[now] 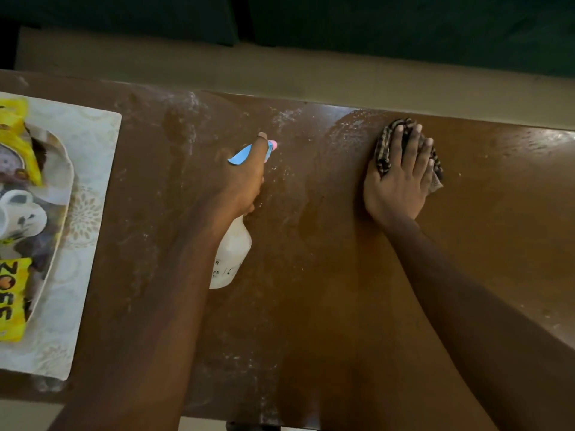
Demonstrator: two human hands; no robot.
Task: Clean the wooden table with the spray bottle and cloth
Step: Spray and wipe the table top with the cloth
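Wooden table (pixel 342 306): brown top filling most of the frame, from the bottom edge up to a slanting far edge in the upper half.
Surface, centre and left: pale dusty streaks and smears run from the lower centre up to the far edge.
Surface, right: darker and glossy, with small droplets near the far edge at upper right.
Placemat (pixel 90 169): pale patterned mat along the left edge of the frame, lying flat on the table.
Plate (pixel 63 169): on the placemat, cut off by the left edge; it carries white cups (pixel 25 213) and 2 yellow packets (pixel 12 297).
Spray bottle (pixel 230 253): left of centre, white translucent body towards the lower frame, blue trigger and pink nozzle towards the upper frame; whether its base touches the table, I cannot tell.
Left hand (pixel 245 178): fingers curled round the bottle's neck, gripping it, 1 finger stretched along the top of the head to the nozzle.
Right hand (pixel 401 175): right of centre, well apart from the left hand, palm down, fingers straight and slightly spread, pressing on the cloth and grasping nothing.
Cloth (pixel 384 144): dark striped rag bunched under the right hand's fingers, on the table just short of the far edge.
Beyond the table: a beige strip, then a dark green mass across the top of the frame.
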